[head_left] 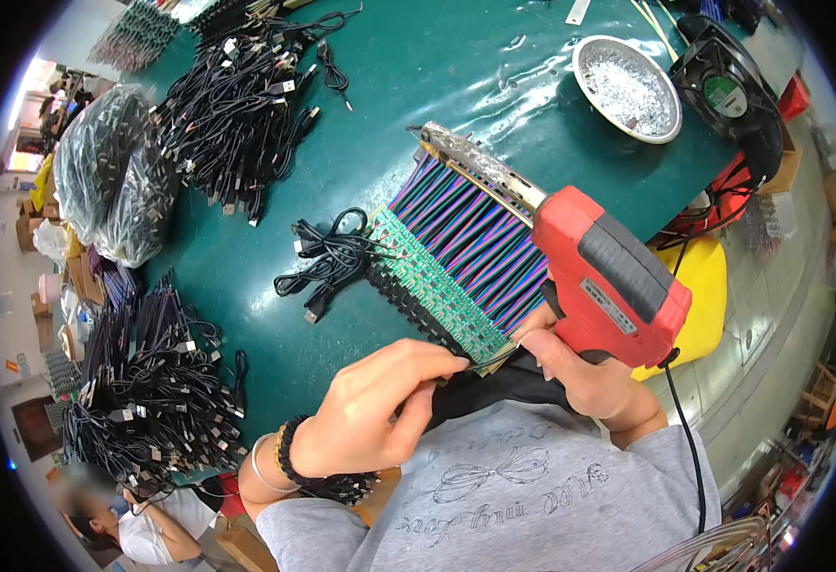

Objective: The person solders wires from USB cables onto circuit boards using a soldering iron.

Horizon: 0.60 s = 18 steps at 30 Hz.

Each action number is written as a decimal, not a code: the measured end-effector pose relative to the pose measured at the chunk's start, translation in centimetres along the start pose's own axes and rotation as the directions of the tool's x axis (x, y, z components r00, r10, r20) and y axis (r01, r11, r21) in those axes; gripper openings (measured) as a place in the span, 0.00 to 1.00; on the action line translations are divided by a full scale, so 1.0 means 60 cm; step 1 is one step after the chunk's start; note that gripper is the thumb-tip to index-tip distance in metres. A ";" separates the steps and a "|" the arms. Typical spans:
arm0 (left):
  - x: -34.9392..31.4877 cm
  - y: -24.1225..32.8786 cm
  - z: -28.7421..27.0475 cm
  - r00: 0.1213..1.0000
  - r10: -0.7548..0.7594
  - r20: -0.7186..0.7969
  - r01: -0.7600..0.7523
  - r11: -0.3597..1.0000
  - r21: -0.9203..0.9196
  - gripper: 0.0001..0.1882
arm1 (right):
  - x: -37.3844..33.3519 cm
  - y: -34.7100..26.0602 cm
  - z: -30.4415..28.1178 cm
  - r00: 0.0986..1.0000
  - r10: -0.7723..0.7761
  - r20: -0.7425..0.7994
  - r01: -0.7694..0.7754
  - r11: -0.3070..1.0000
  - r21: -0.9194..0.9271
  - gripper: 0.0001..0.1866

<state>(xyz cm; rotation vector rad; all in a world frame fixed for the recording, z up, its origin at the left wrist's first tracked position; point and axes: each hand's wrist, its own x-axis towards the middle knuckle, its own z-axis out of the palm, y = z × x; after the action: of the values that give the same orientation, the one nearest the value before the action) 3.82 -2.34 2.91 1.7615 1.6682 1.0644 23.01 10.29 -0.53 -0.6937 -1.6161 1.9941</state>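
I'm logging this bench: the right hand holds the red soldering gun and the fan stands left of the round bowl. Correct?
Not quite: the head view shows the fan right of the round bowl. The right hand does hold the red soldering gun.

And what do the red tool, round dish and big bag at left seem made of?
Red tool: probably moulded plastic, smooth, soft sheen. Round dish: perhaps metal, pale with a thin rim; plastic remains possible. Big bag: likely plastic film, glossy, see-through and crinkled.

Green tabletop [389,105], glossy with light; pale tiled floor [785,305] right; white wall [6,334] left.
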 end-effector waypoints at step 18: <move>-0.006 -0.011 0.043 0.929 0.359 -0.086 -0.299 0.868 0.397 0.11 | -0.003 0.018 0.011 0.989 -0.053 0.135 0.056 0.998 -0.018 0.33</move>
<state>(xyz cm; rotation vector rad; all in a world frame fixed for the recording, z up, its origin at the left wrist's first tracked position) 5.52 -2.15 0.81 2.3351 1.8015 1.1030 22.67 9.50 -1.47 -0.5274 -1.7177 2.0242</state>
